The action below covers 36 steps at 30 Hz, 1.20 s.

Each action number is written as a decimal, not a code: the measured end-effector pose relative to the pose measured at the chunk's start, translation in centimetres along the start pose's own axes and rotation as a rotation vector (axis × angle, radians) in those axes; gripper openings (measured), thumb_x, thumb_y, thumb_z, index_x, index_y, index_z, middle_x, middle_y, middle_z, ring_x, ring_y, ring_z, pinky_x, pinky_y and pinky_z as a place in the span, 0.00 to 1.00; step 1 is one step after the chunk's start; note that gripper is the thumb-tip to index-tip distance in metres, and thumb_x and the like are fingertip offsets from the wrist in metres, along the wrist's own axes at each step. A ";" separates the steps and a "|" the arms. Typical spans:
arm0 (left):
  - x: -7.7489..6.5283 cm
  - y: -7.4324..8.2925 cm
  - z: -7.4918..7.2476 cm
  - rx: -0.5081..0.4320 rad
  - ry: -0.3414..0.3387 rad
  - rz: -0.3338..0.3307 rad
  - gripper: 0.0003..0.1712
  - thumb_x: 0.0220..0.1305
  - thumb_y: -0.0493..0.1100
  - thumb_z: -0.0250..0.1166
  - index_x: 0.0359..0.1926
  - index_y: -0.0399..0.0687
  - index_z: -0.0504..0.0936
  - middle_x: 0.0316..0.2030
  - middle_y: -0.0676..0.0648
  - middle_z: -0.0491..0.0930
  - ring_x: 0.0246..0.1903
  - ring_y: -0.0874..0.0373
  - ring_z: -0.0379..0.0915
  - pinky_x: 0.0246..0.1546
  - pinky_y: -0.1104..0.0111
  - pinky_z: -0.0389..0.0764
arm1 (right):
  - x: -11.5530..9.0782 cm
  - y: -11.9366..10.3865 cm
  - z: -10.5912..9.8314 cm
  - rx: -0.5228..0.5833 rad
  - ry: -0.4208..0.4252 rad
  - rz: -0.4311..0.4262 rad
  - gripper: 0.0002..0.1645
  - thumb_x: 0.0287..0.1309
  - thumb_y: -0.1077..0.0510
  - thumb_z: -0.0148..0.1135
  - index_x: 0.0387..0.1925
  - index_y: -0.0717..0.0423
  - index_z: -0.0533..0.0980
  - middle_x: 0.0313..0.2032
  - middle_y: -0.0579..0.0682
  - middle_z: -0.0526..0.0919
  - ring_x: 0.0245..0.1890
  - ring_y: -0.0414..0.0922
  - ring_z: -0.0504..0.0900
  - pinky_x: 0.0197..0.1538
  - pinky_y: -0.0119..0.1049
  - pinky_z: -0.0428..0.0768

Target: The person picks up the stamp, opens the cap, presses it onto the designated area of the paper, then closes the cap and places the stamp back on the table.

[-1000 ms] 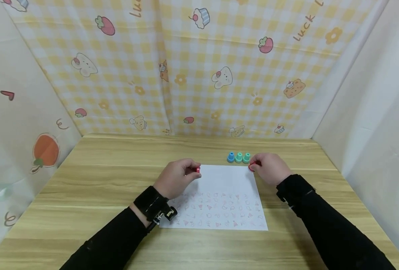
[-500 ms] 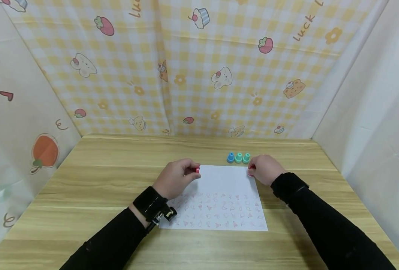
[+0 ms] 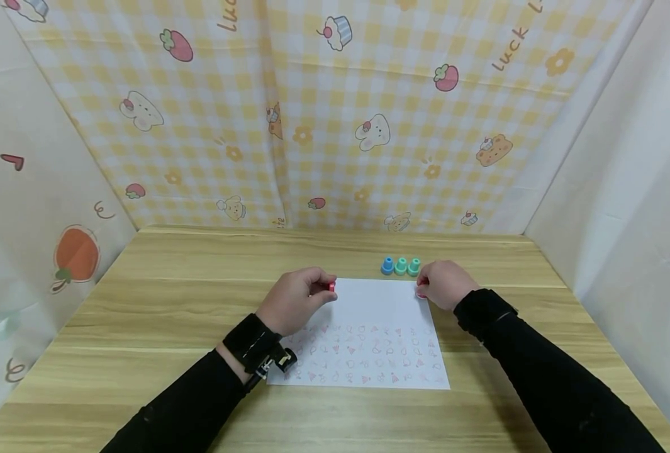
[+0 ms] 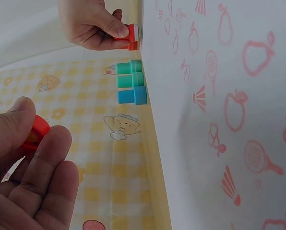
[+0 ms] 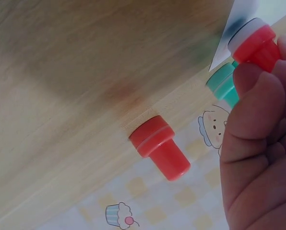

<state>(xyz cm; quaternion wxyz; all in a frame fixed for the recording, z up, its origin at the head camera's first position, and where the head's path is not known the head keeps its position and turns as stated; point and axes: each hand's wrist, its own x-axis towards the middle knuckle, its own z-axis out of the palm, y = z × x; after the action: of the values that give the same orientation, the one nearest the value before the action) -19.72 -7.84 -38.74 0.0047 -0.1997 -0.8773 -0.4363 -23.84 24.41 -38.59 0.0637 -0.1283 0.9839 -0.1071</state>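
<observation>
table (image 3: pixel 170 277) wooden | backdrop (image 3: pixel 323 170) checked | left fingers (image 4: pixel 49 151) pinch cap (image 4: pixel 41 125) | right fingers (image 5: pixel 258 103) pinch stamp (image 5: pixel 252 40)

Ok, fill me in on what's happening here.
A person's right hand grips a red stamp at the far right corner of a white sheet; whether it touches the paper is unclear. The left hand holds a small red cap. Rows of pink prints cover the sheet's nearer part, while its far part looks blank. Beyond the sheet stand a blue stamp, two green stamps and another red one.
</observation>
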 end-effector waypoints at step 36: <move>0.0 0.2 -0.3 0.016 -0.005 0.028 0.09 0.68 0.40 0.73 0.48 0.47 0.88 0.40 0.53 0.90 0.39 0.65 0.83 0.51 0.62 0.86 | 0.2 -0.5 0.3 -0.080 -0.002 -0.020 0.06 0.65 0.61 0.70 0.31 0.57 0.87 0.28 0.47 0.87 0.28 0.44 0.79 0.50 0.48 0.84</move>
<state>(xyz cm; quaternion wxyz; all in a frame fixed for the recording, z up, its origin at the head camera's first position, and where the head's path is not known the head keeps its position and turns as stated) -19.71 -7.94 -38.39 0.0101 -0.2133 -0.8780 -0.4285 -23.83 23.80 -38.79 0.0585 -0.1409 0.9859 -0.0684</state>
